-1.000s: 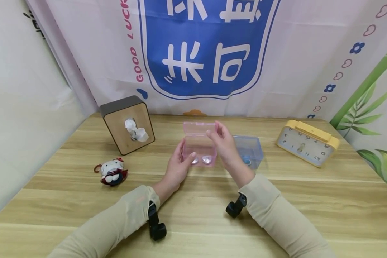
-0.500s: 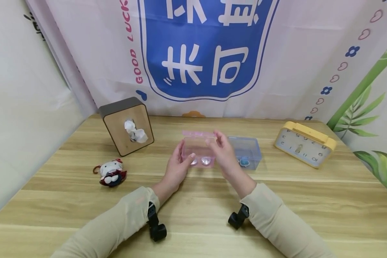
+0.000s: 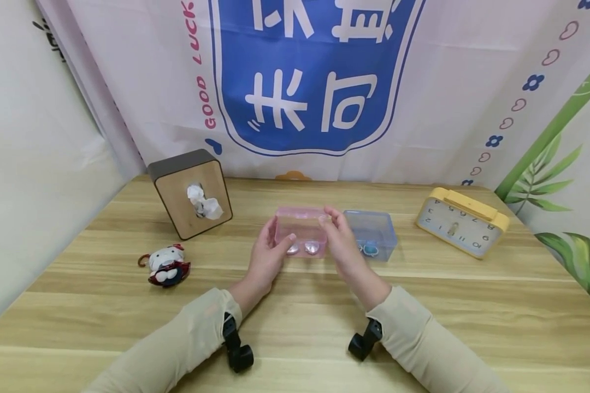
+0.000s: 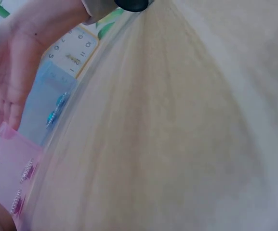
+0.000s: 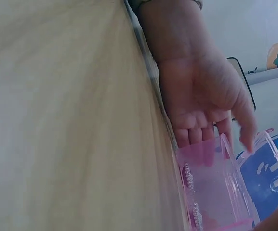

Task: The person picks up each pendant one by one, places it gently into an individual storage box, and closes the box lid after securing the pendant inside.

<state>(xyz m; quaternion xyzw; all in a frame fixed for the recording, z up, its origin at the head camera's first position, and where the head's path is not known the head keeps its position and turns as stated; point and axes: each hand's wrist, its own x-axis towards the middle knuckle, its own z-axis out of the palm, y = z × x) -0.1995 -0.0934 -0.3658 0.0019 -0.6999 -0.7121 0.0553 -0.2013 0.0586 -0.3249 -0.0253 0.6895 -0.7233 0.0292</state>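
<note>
A clear pink plastic box (image 3: 300,232) with a hinged lid stands on the table, holding two shiny pale pieces (image 3: 311,248) with beaded edges. The left hand (image 3: 267,254) holds the box's left side, thumb over the front; the right wrist view shows its fingers flat along the wall. At the lid's right corner, the right hand (image 3: 343,243) pinches with thumb and index finger. The lid is tilted forward over the box, partly lowered. Just right of it sits a clear blue box (image 3: 381,229) with blue beaded pieces (image 3: 370,249) inside.
A tissue box (image 3: 192,194) leans at the back left, with a small white and red figure (image 3: 167,266) in front of it. At the right stands a yellow alarm clock (image 3: 462,221). A printed cloth (image 3: 423,109) hangs behind the wooden table (image 3: 295,338).
The pink box's lid has swung from upright to tilting forward and down, moved by the right hand, which came lower. The left hand keeps its hold on the box.
</note>
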